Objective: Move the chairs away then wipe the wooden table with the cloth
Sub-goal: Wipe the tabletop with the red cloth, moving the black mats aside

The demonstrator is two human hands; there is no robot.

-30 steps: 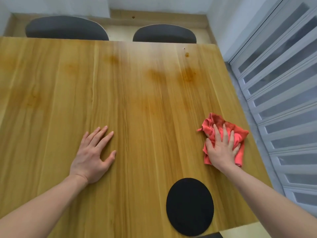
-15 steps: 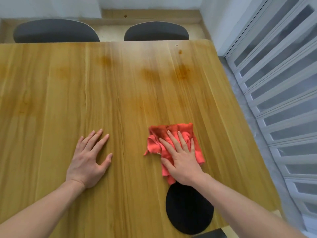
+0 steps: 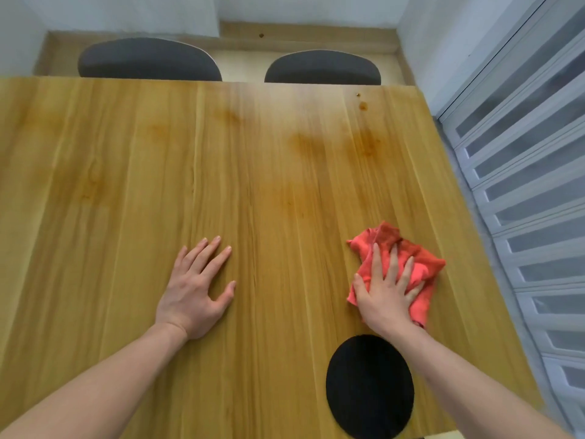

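Back toward the table's right edge swings our right hand [image 3: 384, 293] from mid-table, fingers spread flat atop the red cloth [image 3: 408, 264], pressing rather than gripping it. Our left hand [image 3: 196, 293] lies open and empty, bracing us on the wooden table [image 3: 126, 185]. Two chairs [image 3: 148, 61] sit behind the far edge.

Two hands – left [image 3: 193, 291], right [image 3: 384, 294]; one red cloth [image 3: 421, 267] under right; two chairs [image 3: 148, 61] [image 3: 323, 68] beyond; one black disc [image 3: 369, 386].

No text, label, brand or number can be read anywhere. The wooden table [image 3: 253, 185] carries only grain and stains. The cloth [image 3: 421, 264] is plain.
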